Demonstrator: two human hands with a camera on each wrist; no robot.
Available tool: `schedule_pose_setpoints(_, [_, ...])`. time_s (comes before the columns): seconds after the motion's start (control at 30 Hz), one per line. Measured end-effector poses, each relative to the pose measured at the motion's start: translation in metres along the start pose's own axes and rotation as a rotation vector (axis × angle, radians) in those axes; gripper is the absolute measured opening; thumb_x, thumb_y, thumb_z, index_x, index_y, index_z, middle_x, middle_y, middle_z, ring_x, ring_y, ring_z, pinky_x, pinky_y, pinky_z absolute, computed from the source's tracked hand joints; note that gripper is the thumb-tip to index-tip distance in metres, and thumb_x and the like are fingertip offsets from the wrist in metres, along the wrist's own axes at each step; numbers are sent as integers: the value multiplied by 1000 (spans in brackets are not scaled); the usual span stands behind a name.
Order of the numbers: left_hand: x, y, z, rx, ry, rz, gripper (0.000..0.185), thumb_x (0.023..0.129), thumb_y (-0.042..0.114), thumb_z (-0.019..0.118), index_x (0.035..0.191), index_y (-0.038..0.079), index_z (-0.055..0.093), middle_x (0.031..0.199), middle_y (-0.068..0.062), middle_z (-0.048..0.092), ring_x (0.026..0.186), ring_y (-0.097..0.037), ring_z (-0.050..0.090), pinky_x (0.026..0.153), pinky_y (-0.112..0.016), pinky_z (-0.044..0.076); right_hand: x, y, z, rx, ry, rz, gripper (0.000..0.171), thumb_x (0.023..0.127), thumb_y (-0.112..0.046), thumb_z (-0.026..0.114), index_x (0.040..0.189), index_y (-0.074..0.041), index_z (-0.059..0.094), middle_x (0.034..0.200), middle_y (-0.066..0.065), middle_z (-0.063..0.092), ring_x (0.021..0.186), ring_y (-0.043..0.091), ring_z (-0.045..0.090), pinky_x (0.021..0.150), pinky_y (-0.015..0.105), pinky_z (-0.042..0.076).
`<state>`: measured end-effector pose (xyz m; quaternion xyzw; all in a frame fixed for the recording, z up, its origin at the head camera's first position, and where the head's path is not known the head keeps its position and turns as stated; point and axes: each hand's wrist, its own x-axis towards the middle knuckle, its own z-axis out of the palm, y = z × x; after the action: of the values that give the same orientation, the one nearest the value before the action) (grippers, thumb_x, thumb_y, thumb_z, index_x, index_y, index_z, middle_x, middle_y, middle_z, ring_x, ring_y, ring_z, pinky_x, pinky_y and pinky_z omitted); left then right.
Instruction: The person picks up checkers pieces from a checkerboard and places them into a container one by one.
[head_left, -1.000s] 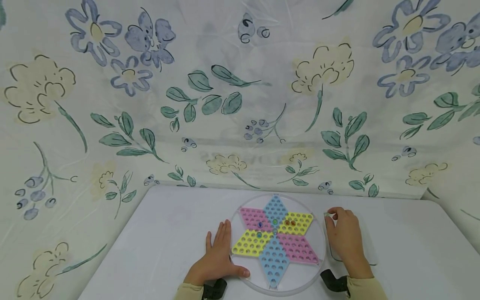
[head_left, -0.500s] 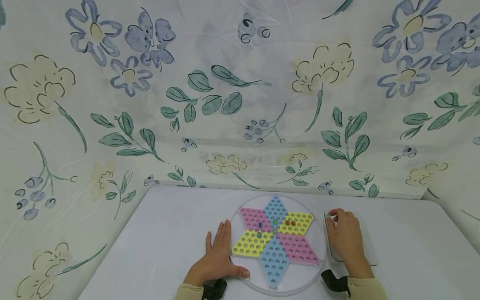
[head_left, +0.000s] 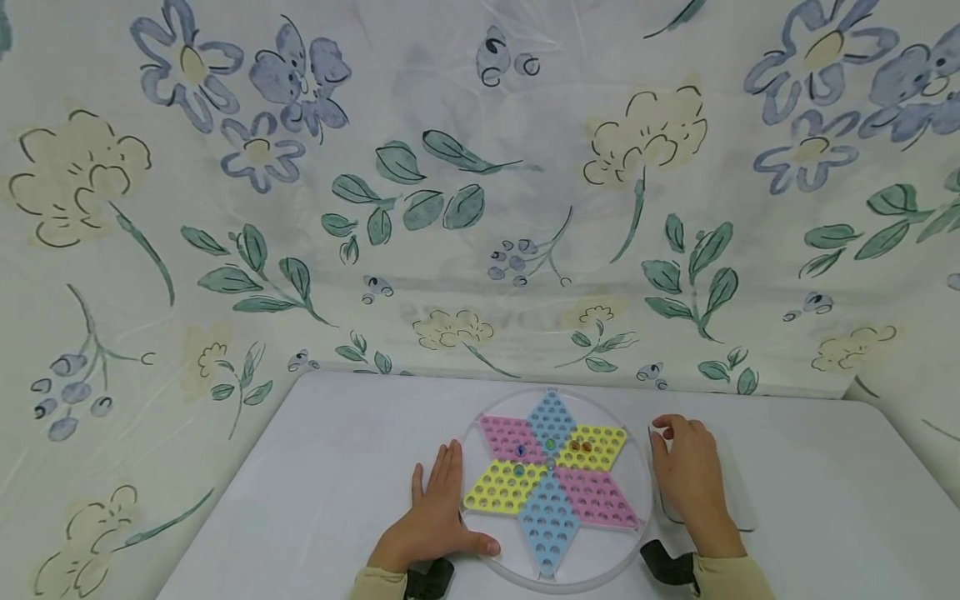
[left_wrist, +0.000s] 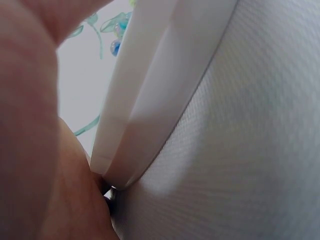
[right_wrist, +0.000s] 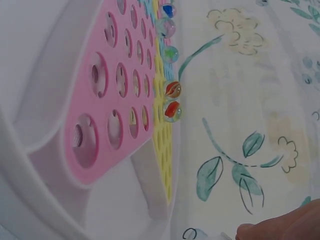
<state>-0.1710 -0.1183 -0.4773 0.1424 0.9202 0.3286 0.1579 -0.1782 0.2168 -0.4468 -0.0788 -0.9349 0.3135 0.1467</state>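
A round white board [head_left: 480, 442] with a star of pink, yellow and blue holed diamonds lies on the table. Several marbles sit in its holes, among them two orange ones [head_left: 581, 446] [right_wrist: 171, 100] and a green one [head_left: 550, 444]. My left hand [head_left: 438, 510] lies flat on the table, its thumb against the board's near-left rim [left_wrist: 150, 100]. My right hand [head_left: 686, 471] rests right of the board with its fingers curled. Its thumb and forefinger pinch a small clear marble [head_left: 655, 427], which is mostly hidden.
A shallow clear tray [head_left: 738, 500] lies under my right hand. The grey table [head_left: 315, 467] ends at a flowered cloth backdrop [head_left: 450, 208] behind and on both sides. Dark wrist straps [head_left: 663, 567] show at the near edge.
My right hand's fingertips have curled a little further over the marble, which shows less than before. The left hand and the board have not moved.
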Motion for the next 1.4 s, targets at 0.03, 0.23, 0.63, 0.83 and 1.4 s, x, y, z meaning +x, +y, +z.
schedule_pose_setpoints(0.03, [0, 0, 0, -1, 0, 0, 145, 66, 58, 89, 156, -10, -2, 165, -26, -2, 152, -41, -7, 113, -66, -13, 0, -1, 0, 2, -1, 0, 20, 97, -5, 60, 112, 8, 65, 97, 23, 60, 94, 40, 56, 77, 50, 48])
schedule_pose_setpoints(0.23, [0, 0, 0, 3, -1, -2, 145, 66, 58, 88, 156, -10, -2, 165, -26, -3, 152, -41, -7, 113, -66, -13, -1, -9, 1, 17, -13, -18, 21, 97, -6, 63, 113, 7, 65, 99, 22, 60, 91, 36, 55, 75, 48, 49])
schedule_pose_setpoints(0.63, [-1, 2, 1, -20, 0, -27, 148, 62, 59, 90, 157, -8, -2, 166, -25, -1, 153, -40, -7, 113, -65, -14, -2, -18, 11, 20, -50, -14, 23, 97, -9, 64, 116, 5, 65, 101, 20, 60, 91, 33, 53, 77, 46, 48])
schedule_pose_setpoints(0.83, [-1, 1, 1, -23, -1, -24, 148, 64, 58, 90, 157, -9, -3, 165, -26, -3, 153, -40, -7, 113, -65, -14, -4, -21, 16, 22, -44, -45, 22, 96, -8, 65, 113, 6, 66, 100, 20, 60, 91, 34, 53, 76, 45, 47])
schedule_pose_setpoints(1.4, [0, 2, 0, -12, -5, -17, 147, 65, 58, 89, 157, -9, -3, 165, -25, -3, 153, -40, -8, 113, -66, -14, -8, -34, 26, 30, -83, -108, 24, 93, -7, 68, 113, 6, 65, 104, 21, 60, 97, 35, 54, 78, 47, 51])
